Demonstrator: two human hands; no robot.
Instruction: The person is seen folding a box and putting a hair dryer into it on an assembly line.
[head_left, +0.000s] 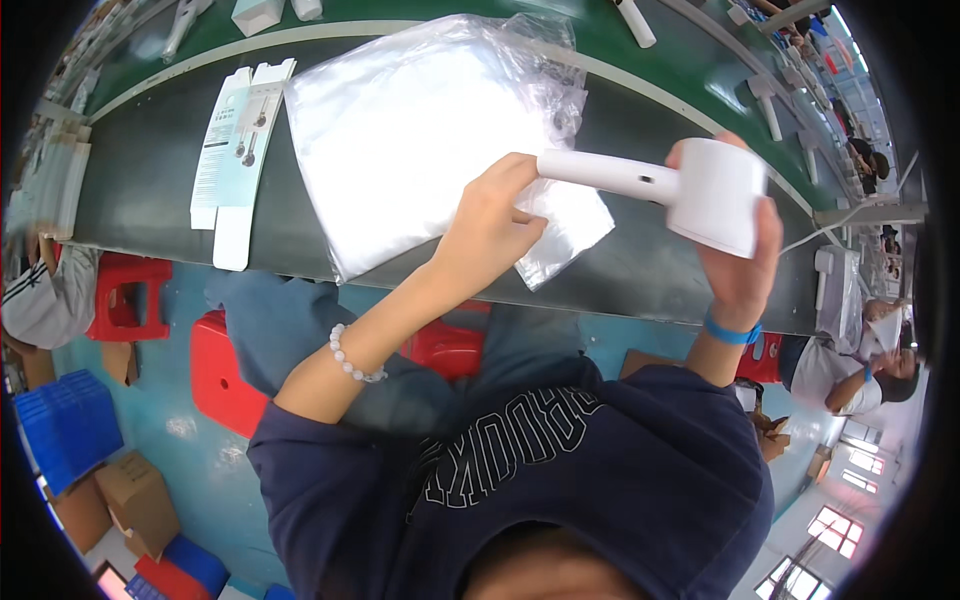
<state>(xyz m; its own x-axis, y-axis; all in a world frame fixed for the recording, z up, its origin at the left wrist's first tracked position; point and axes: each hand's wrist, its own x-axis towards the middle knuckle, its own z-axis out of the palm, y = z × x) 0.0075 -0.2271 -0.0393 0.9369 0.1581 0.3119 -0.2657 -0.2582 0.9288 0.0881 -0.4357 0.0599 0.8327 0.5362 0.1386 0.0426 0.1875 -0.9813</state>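
A white hair dryer (610, 175), with a straight handle and a wide round head, is held level above the dark workbench. My right hand (745, 265) wraps round its head from behind and below, some fingers hidden by it. At the handle's far left end, my left hand (500, 215) is closed, its fingertips at the tip and partly hidden. Under the handle lies a small clear plastic bag (565, 250). A stack of large clear plastic bags (400, 140) spreads across the bench behind my left hand.
An unfolded light green and white carton (235, 150) lies left of the bags. Beyond the dark bench surface (140, 200) runs a green conveyor belt (690, 75) carrying more white dryers (634, 22). Red stools (222, 370) stand below. People sit at both sides.
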